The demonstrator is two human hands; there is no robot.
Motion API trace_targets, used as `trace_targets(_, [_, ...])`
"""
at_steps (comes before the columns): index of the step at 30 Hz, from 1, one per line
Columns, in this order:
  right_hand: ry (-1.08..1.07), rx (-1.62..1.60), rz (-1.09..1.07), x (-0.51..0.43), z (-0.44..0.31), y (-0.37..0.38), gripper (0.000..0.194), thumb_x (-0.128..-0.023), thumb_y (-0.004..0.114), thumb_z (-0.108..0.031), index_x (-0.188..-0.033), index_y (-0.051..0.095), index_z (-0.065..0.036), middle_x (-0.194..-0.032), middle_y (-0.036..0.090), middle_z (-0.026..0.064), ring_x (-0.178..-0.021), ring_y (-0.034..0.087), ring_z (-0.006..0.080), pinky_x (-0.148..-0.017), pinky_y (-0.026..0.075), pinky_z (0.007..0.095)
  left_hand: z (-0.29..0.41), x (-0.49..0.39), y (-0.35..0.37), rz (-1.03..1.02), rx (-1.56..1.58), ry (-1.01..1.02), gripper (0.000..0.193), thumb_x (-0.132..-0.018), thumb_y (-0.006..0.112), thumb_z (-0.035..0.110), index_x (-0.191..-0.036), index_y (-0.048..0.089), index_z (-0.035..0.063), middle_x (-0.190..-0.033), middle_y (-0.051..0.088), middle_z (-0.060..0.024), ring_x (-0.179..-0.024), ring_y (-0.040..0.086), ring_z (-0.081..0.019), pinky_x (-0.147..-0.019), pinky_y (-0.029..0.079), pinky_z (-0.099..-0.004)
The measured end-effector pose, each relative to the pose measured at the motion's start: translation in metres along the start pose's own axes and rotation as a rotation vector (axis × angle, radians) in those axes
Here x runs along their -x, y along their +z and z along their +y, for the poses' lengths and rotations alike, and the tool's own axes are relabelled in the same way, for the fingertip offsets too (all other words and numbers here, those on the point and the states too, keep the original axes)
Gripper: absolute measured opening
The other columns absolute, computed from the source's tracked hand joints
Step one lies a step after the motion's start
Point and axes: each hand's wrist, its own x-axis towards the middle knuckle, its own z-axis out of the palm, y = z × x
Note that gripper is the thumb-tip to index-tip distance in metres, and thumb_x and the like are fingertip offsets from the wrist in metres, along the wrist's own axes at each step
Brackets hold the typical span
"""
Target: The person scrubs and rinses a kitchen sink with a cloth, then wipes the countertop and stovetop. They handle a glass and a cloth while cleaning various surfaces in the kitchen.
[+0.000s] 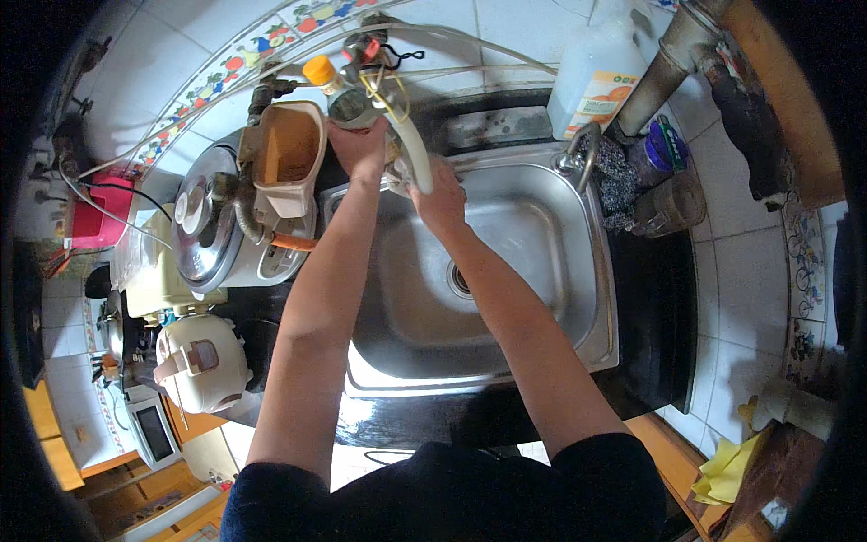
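My left hand [359, 148] is raised at the sink's back left corner, its fingers around a round container [351, 107] with a dark greenish inside. Close behind it is a bottle with an orange cap [318, 70]. My right hand [441, 196] is beside the lower end of a white hose [414, 146] hanging from the wall tap. A pale, partly see-through object [399, 177] shows between my hands; the hose and fingers hide much of it, so its kind and my right grip are unclear. Below them lies the stainless steel sink [542, 271].
Left of the sink are a beige plastic bin [290, 152], an appliance with a glass lid [206, 210] and a cream rice cooker [203, 362]. A large plastic jug [596, 81], a curved metal faucet [588, 159], metal scourers [613, 183] and a clear mug [670, 206] stand behind and right.
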Motion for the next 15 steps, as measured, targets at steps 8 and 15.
trace_targets(8, [-0.115,0.134,0.001,-0.006,0.019,0.022,0.036,-0.064,0.059,-0.009,-0.099,0.055,0.0,-0.1,0.056,0.0151,-0.097,0.052,0.0285,-0.086,0.04,0.0385,-0.014,0.017,-0.012,0.038,-0.011,0.211,0.083,-0.059,0.078,0.018,-0.122,0.03,-0.0048,-0.121,0.043,-0.0214,-0.111,0.045,-0.0304,-0.095,0.034,-0.0365])
trace_targets(15, [-0.094,0.317,0.465,-0.029,0.005,0.05,0.013,-0.072,0.055,-0.015,-0.081,0.055,-0.006,-0.084,0.059,0.0096,-0.076,0.056,0.0308,-0.066,0.044,0.0415,0.032,0.041,-0.015,0.008,0.129,0.199,0.085,-0.06,0.078,0.01,-0.126,0.027,-0.0081,-0.12,0.043,-0.0198,-0.109,0.046,-0.024,-0.093,0.037,-0.0325])
